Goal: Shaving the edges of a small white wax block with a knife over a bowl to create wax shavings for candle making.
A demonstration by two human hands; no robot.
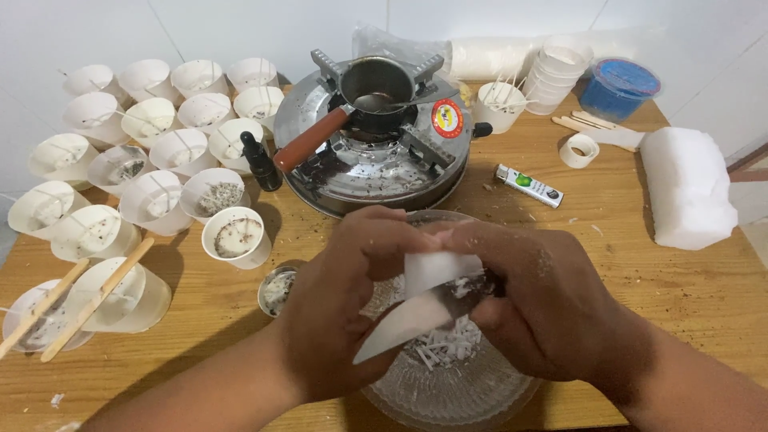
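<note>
Two hands, left hand (336,308) gripping white wax piece (436,270), right hand (544,304) clamped on knife (408,324), probably; blade may slip, cut fingers over glass bowl (448,392) near tabletop front edge.

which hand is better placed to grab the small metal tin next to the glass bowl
Left. The left hand sits right beside the tin; the right hand grips the knife across the glass bowl.

Bare wooden table (688,288) lies open at three to four o'clock of the glass bowl (448,384), up to the white wax block (686,188). At twelve o'clock the metal stove (376,152) with its pot handle (312,138) blocks passage. White paper cups (160,144) crowd nine to eleven o'clock.
</note>
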